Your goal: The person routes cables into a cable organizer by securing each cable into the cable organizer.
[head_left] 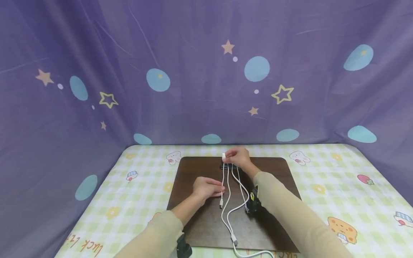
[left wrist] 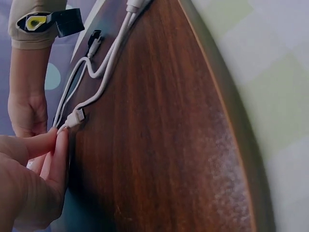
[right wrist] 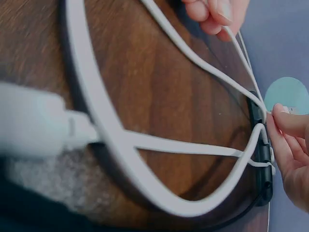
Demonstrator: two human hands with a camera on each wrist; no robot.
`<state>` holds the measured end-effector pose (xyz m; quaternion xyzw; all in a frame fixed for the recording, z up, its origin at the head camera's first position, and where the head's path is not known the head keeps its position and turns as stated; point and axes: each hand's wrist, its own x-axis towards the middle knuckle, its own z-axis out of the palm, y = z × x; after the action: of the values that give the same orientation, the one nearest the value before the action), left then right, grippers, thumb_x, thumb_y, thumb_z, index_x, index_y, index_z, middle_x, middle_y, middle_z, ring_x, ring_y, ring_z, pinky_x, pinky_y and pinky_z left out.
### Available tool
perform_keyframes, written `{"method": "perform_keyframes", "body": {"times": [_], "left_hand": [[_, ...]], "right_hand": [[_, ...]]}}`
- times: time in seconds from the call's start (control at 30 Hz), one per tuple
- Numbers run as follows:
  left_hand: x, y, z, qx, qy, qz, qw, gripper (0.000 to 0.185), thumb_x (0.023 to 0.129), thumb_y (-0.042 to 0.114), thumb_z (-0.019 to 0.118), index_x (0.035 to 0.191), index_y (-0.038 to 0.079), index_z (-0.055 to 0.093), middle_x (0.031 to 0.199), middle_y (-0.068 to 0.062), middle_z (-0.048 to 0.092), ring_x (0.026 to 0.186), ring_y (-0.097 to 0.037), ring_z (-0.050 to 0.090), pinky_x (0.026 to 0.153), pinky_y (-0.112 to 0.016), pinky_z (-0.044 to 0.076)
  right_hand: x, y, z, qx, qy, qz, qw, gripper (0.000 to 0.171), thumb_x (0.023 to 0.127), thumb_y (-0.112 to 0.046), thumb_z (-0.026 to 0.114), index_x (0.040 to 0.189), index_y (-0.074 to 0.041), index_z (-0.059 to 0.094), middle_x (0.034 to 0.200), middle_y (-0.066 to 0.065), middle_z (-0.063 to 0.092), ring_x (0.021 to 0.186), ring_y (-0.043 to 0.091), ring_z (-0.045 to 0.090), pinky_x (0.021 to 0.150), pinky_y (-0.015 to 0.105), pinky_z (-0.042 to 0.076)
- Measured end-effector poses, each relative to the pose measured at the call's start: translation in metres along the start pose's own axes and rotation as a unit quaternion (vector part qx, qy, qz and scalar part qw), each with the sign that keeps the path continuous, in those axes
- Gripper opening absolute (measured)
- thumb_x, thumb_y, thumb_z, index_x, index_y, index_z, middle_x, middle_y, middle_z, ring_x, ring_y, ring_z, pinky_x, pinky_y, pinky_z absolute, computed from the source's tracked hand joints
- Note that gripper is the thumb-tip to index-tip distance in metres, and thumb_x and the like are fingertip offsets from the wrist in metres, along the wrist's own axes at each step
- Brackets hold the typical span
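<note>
While three white cables (head_left: 228, 186) run down the dark wooden board (head_left: 200, 222), two hands at work on them: left hand (head_left: 206, 188) pinching the leftmost cable between thumb and fingertips near its lower plug (head_left: 221, 204), right hand (head_left: 238, 157) grasping the same cable's upper plug (head_left: 223, 156) at the far edge. One black cable holder (head_left: 226, 166) there, slotted and rubbery in look, with the cables seated in its grooves; seen close in the right wrist view (right wrist: 263, 159), all three cords threading through it beside the fingertips (right wrist: 285, 130). Longest cable curving in an S toward the near edge, ending in one flat connector (head_left: 233, 239); a second loop trailing off the board. In the left wrist view, fingers (left wrist: 50, 154) closed on the thin cord just behind a small metal-tipped plug (left wrist: 76, 117). Two beige sleeves, one wrist-worn camera unit (head_left: 254, 201) partly covering the rightmost cable. Board smooth, rounded at the corners, lying on a soft checked cloth (head_left: 322, 186) in green and cream with cartoon prints; one purple star-patterned curtain (head_left: 206, 71) behind.
</note>
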<state>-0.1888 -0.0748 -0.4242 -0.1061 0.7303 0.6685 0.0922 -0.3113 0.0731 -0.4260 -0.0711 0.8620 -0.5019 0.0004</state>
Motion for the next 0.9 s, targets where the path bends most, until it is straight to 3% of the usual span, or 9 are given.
{"method": "perform_keyframes", "body": {"times": [0.1,0.23,0.33,0.43,0.57,0.73,0.9], "left_hand": [[0.0,0.0,0.002,0.024,0.002,0.011,0.9997,0.019,0.075,-0.01,0.074,0.092,-0.015,0.069,0.077,-0.022,0.073,0.059,-0.011,0.068,0.06,-0.024,0.061],[-0.002,0.001,0.006,0.046,0.006,0.02,0.9987,0.015,0.073,-0.011,0.074,0.087,-0.015,0.07,0.075,-0.023,0.073,0.052,-0.006,0.065,0.057,-0.023,0.06],[-0.004,0.001,0.007,0.052,0.01,0.025,0.9983,0.014,0.072,-0.012,0.074,0.085,-0.015,0.07,0.074,-0.022,0.073,0.049,-0.003,0.062,0.055,-0.023,0.06],[-0.007,0.001,0.006,0.06,0.011,0.029,0.9977,0.013,0.072,-0.01,0.075,0.083,-0.014,0.07,0.071,-0.021,0.073,0.046,-0.002,0.06,0.054,-0.022,0.059],[-0.01,-0.001,0.004,0.123,0.006,0.054,0.9909,0.01,0.072,-0.003,0.079,0.074,-0.01,0.071,0.062,-0.016,0.071,0.04,0.0,0.056,0.047,-0.02,0.056],[-0.012,-0.001,0.0,0.23,0.025,0.12,0.9655,0.015,0.07,0.006,0.083,0.064,-0.002,0.071,0.054,-0.011,0.068,0.036,0.002,0.051,0.041,-0.018,0.052],[-0.009,-0.002,-0.009,0.275,0.043,0.155,0.9479,0.016,0.071,0.012,0.083,0.065,0.002,0.071,0.056,-0.01,0.069,0.04,0.0,0.054,0.041,-0.017,0.047]], "right_hand": [[-0.002,-0.002,0.003,-0.063,0.012,-0.06,0.996,0.018,0.067,-0.01,0.085,0.08,-0.003,0.075,0.076,0.011,0.075,0.058,0.002,0.062,0.058,0.016,0.049],[-0.005,-0.003,0.008,-0.122,0.023,-0.14,0.982,0.01,0.069,-0.005,0.081,0.074,-0.001,0.073,0.07,0.011,0.073,0.06,0.013,0.067,0.056,0.02,0.052],[-0.006,-0.003,0.012,-0.133,0.029,-0.159,0.978,0.007,0.069,-0.002,0.078,0.074,-0.001,0.072,0.068,0.01,0.073,0.06,0.015,0.066,0.054,0.02,0.051],[-0.008,-0.005,0.015,-0.129,0.04,-0.147,0.98,0.007,0.069,0.0,0.077,0.075,-0.001,0.073,0.067,0.01,0.072,0.059,0.015,0.065,0.054,0.021,0.051],[-0.011,-0.008,0.018,-0.097,0.049,-0.107,0.988,0.016,0.068,0.005,0.075,0.085,0.003,0.073,0.068,0.012,0.07,0.062,0.017,0.066,0.057,0.023,0.056],[-0.012,-0.01,0.017,-0.069,0.058,-0.074,0.993,0.029,0.066,0.002,0.081,0.093,0.005,0.071,0.075,0.014,0.071,0.067,0.02,0.068,0.062,0.025,0.058],[-0.017,-0.007,0.004,-0.069,0.055,-0.058,0.994,0.026,0.071,-0.009,0.082,0.094,0.001,0.072,0.082,0.015,0.074,0.075,0.025,0.071,0.064,0.025,0.058]]}}
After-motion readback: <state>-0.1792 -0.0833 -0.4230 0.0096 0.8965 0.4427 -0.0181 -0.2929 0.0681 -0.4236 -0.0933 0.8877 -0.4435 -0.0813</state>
